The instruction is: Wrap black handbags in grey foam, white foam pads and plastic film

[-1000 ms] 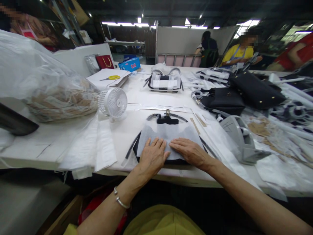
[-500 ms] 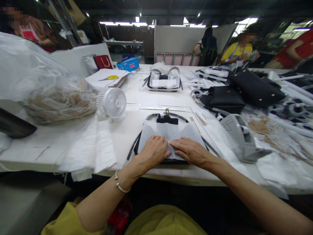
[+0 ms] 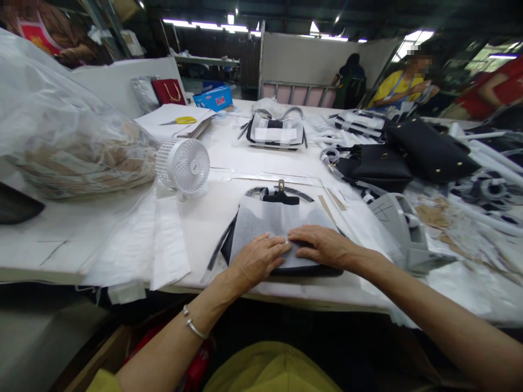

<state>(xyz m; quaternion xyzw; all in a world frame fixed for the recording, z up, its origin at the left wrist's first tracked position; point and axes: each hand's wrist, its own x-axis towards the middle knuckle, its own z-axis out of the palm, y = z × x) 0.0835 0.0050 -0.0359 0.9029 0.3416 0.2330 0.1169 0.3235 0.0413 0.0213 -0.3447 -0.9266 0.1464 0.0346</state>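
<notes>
I'm on one head cam: looks forward and down across the table (image 3: pixel 210 226) from its near edge, left hand (image 3: pixel 256 259) and right hand (image 3: pixel 327 246) close below centre, grey partition (image 3: pixel 302 60) far off up top.

Between the fan (image 3: pixel 188 166) and the tape dispenser (image 3: pixel 411 245), a sheet (image 3: pixel 261 218) lies on a bag (image 3: pixel 312 270).

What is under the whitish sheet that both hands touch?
What looks like a black bag shows past the sheet's near edge and left side. What lies beneath the middle is covered and cannot be seen.
</notes>
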